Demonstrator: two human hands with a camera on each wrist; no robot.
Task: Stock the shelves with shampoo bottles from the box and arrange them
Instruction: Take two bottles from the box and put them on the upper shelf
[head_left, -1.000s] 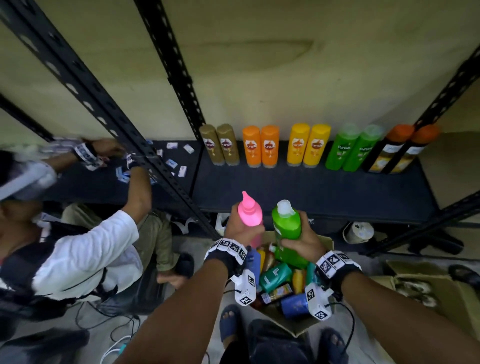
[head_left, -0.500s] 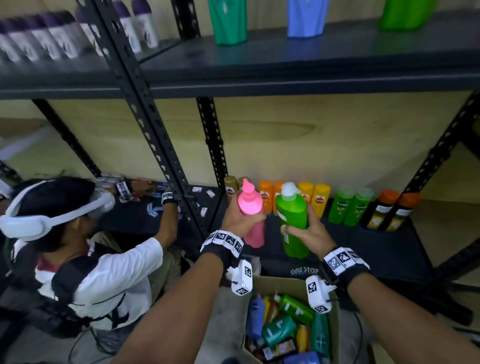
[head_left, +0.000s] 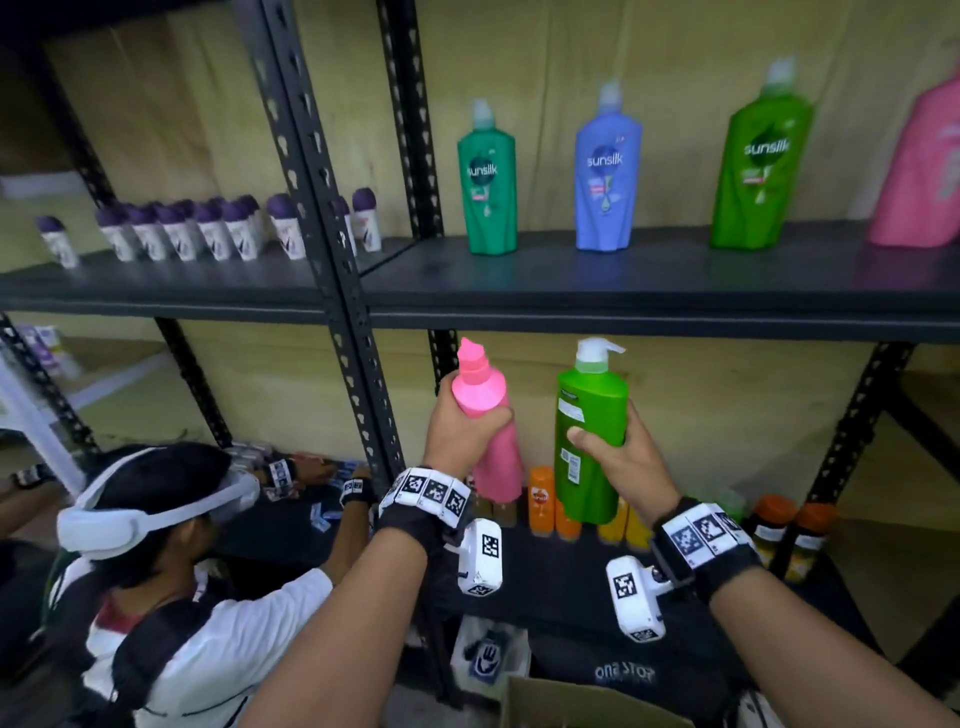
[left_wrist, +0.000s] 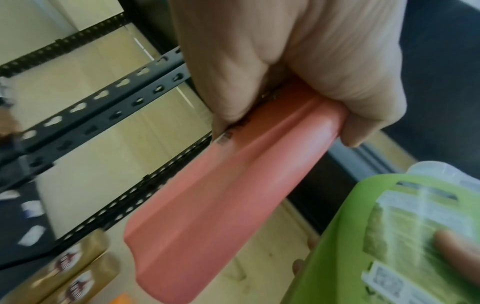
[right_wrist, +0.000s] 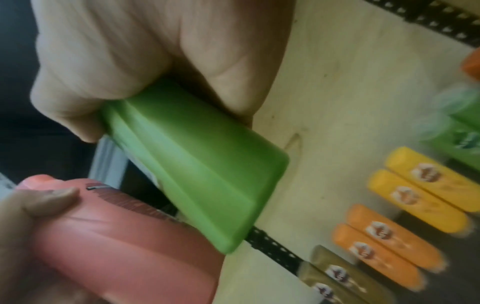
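Gripping two bottles, hands wrap one pink bottle (head_left: 480, 400) and one green bottle (head_left: 589, 415).

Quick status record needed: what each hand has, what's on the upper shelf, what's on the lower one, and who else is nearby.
left hand: grips pink bottle, upright
right hand: grips green pump bottle, upright
upper shelf: four big bottles standing apart: teal, blue, green, pink at frame edge
lower shelf: small bottles in pairs: tan, orange, yellow, green, orange-capped
box: corner only, contents hidden
nearby: another person crouched at the left bay
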